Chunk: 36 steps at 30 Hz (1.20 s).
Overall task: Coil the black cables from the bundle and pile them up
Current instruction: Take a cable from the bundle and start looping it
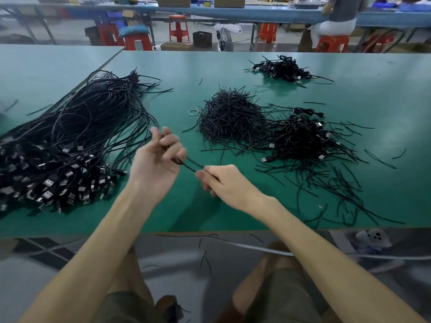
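Green matting covers the workbench, and two bare forearms reach over its near edge from six o'clock, meeting close together above it. The left hand is cocked back at the wrist with the palm turned up toward the camera, its fingers curled round a black cable. The right hand lies knuckles up just at its four o'clock, fingers and thumb folded in and pinching the same cable. A short stretch of that cable runs straight between the two hands.

Taking the hands as the dial's centre, the uncoiled bundle sprawls at nine o'clock, with its metal plugs heaped toward eight and its loops arching toward eleven. A mound of short black ties sits at one o'clock, with a pale ring just at its left edge. The pile of coiled cables lies at two to three o'clock, touching the mound, and loose ties scatter from it toward four. A smaller pile rests far out at one o'clock. Beyond the bench, red stools stand at twelve, and a seated person is at the far bench near two
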Available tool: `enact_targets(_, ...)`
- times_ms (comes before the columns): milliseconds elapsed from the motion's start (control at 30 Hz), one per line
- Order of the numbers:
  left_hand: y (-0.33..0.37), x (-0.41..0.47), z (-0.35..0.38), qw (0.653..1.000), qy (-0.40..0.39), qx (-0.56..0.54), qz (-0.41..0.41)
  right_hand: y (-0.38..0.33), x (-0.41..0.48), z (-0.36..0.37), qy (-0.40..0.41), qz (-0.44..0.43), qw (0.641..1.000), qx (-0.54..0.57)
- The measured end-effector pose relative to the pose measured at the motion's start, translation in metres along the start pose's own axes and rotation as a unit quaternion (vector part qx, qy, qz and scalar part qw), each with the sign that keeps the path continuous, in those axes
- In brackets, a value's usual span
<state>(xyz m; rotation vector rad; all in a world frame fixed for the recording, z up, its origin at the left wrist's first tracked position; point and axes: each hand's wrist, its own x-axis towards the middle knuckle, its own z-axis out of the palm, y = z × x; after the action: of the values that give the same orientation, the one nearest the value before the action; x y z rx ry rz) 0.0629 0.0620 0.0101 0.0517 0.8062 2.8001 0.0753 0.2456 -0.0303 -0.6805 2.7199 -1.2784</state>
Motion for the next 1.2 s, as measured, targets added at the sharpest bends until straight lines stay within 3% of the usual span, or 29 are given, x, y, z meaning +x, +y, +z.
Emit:
enact_targets(67,0.01,-0.003,-0.003,0.996,-0.022,0.085,-0.014,0.007,0.002,-0.009,-0.007,-0.002,0.998,-0.068)
enact_targets(133,0.008,-0.009,-0.008,0.953,-0.069,0.293,-0.031,0.008,0.009,-0.02,0.008,-0.036,0.988,-0.15)
enact_targets(233,-0.01,-0.013,-0.013,0.783,-0.128,0.607,-0.052,0.004,0.021,-0.03,0.028,-0.098,0.962,-0.253)
enact_targets(300,-0.02,-0.012,-0.018,0.66,-0.111,0.742,-0.033,-0.003,0.026,-0.03,0.048,-0.119,0.947,-0.294)
enact_targets(333,-0.023,-0.011,-0.021,0.625,-0.085,0.776,-0.017,-0.007,0.028,-0.029,0.063,-0.128,0.942,-0.303)
enact_targets(533,-0.028,-0.006,-0.034,0.575,-0.009,0.813,0.09,-0.021,0.027,-0.033,0.093,-0.131,0.947,-0.28)
enact_targets(600,-0.028,-0.004,-0.036,0.592,0.001,0.798,0.112,-0.025,0.026,-0.03,0.091,-0.127,0.948,-0.277)
enact_targets(633,-0.029,-0.003,-0.035,0.619,0.001,0.777,0.119,-0.028,0.025,-0.028,0.089,-0.117,0.953,-0.264)
enact_targets(733,-0.032,-0.002,-0.032,0.751,-0.014,0.651,0.106,-0.033,0.022,-0.026,0.089,-0.055,0.987,-0.12)
enact_targets(833,-0.031,0.004,-0.027,0.884,0.019,0.461,0.075,-0.031,0.018,-0.021,0.078,-0.033,0.996,0.006)
enact_targets(900,-0.027,0.011,-0.025,0.946,0.035,0.319,0.054,-0.026,0.014,-0.014,0.052,-0.02,0.997,0.058)
enact_targets(1000,-0.018,0.01,-0.018,0.987,0.02,0.157,0.019,-0.011,0.011,-0.003,0.023,0.01,0.997,0.069)
enact_targets(1100,-0.004,0.002,-0.013,0.998,-0.008,0.051,-0.028,0.005,0.012,-0.002,0.003,0.03,0.999,0.031)
enact_targets(1200,0.005,-0.006,-0.012,0.981,-0.048,0.184,-0.041,0.015,0.015,-0.014,0.011,0.021,0.997,-0.069)
